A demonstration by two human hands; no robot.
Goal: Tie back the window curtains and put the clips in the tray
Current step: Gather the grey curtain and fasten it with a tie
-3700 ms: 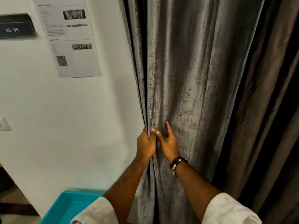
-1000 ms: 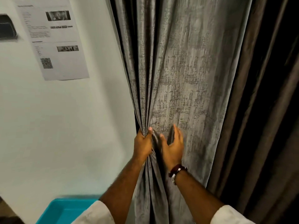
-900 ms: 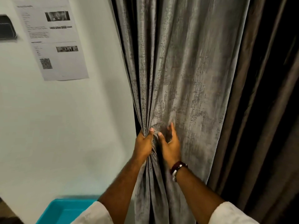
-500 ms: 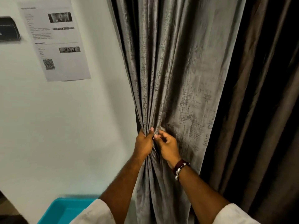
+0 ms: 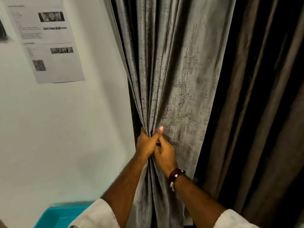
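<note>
A grey textured curtain (image 5: 177,76) hangs in front of me, gathered into narrow folds at waist height. My left hand (image 5: 147,143) grips the bunched folds at the curtain's left edge, thumb up against the cloth. My right hand (image 5: 165,155), with a dark bracelet on the wrist, presses in right beside it, its fingers curled into the same folds. A turquoise tray (image 5: 54,216) shows at the bottom left, partly behind my left sleeve. No clip or tie-back is visible.
A darker brown curtain (image 5: 256,112) hangs to the right of the grey one. On the left is a white wall with a printed paper sheet (image 5: 49,41) taped to it.
My right hand went from spread flat on the cloth to curled in against my left hand, pulling more folds leftward. The grey curtain's gathered width has narrowed.
</note>
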